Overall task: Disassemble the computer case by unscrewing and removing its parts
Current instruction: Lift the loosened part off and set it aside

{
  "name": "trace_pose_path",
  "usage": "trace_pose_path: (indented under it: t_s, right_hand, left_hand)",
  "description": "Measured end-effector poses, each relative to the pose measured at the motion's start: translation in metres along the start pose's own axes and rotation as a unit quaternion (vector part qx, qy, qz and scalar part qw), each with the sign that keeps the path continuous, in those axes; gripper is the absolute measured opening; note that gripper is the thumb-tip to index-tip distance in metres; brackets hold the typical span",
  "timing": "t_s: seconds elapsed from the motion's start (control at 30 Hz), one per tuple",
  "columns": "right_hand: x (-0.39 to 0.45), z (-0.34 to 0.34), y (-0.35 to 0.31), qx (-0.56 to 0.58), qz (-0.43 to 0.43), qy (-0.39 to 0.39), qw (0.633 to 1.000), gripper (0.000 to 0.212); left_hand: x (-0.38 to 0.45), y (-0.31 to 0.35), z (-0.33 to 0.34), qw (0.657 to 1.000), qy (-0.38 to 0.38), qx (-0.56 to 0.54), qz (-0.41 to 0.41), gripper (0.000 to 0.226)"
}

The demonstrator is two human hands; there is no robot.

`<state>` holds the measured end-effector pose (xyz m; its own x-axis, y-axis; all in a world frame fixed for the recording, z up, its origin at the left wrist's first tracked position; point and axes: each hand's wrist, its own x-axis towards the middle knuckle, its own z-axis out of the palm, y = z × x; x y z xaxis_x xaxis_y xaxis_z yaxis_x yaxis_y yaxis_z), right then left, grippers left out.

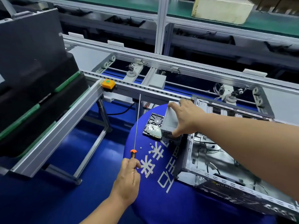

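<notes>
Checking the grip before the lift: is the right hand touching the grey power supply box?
Touching. The head view shows the right hand spanning the power supply, fingers on its top edge, thumb on its near side.

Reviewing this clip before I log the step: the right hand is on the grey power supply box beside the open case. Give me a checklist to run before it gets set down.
1. Grip: right hand spans the power supply, fingers on its top edge, thumb low on the side. Ok.
2. Cables free of the computer case: hidden behind the box. Cannot tell.
3. Landing spot: hard drive lies right beside the box on the blue table. Not ok.
4. Loose screws lie nearby on the cloth. Not ok.
5. Screwdriver: left hand holds it upright, away from the box. Ok.
</notes>
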<state>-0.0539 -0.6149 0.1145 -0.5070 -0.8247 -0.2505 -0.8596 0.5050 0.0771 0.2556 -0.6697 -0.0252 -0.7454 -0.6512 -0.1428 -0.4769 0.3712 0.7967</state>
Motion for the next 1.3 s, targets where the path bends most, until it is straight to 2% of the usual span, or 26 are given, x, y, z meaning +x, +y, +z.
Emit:
trace_pose_path:
  t_s: [0.27, 0.63, 0.9, 1.0, 1.07, 1.2, 1.3]
  right_hand:
    - [0.011, 0.033, 0.009, -0.01, -0.021, -0.031, 0.999, 0.127]
    - [0.009, 0.032, 0.021, 0.045, -0.005, -0.082, 0.996, 0.131]
    - [0.0, 0.039, 0.012, 0.022, -0.01, -0.082, 0.996, 0.131]
    - [-0.005, 0.034, 0.013, 0.066, -0.016, -0.094, 0.993, 0.132]
    - [-0.011, 0.027, 0.016, 0.132, -0.019, -0.06, 0.989, 0.116]
    - [-0.038, 0.025, 0.028, 0.272, -0.014, 0.045, 0.961, 0.069]
    - [-0.069, 0.033, 0.034, 0.318, -0.004, 0.106, 0.942, 0.052]
  left_hand:
    - [-0.002, 0.002, -0.004, 1.0, 0.0, -0.003, 0.009, 0.036]
    - [0.0, 0.012, -0.008, 1.0, 0.001, -0.009, 0.017, 0.04]
    - [0.001, 0.022, -0.006, 0.999, 0.007, -0.007, 0.032, 0.037]
    - [0.002, 0.029, -0.005, 0.999, 0.006, -0.016, 0.048, 0.036]
    - [0.003, 0.035, -0.005, 0.998, 0.007, -0.028, 0.06, 0.031]
    - [0.007, 0.053, -0.005, 0.994, 0.017, -0.059, 0.092, 0.026]
    - [0.009, 0.068, -0.002, 0.99, 0.028, -0.073, 0.116, 0.025]
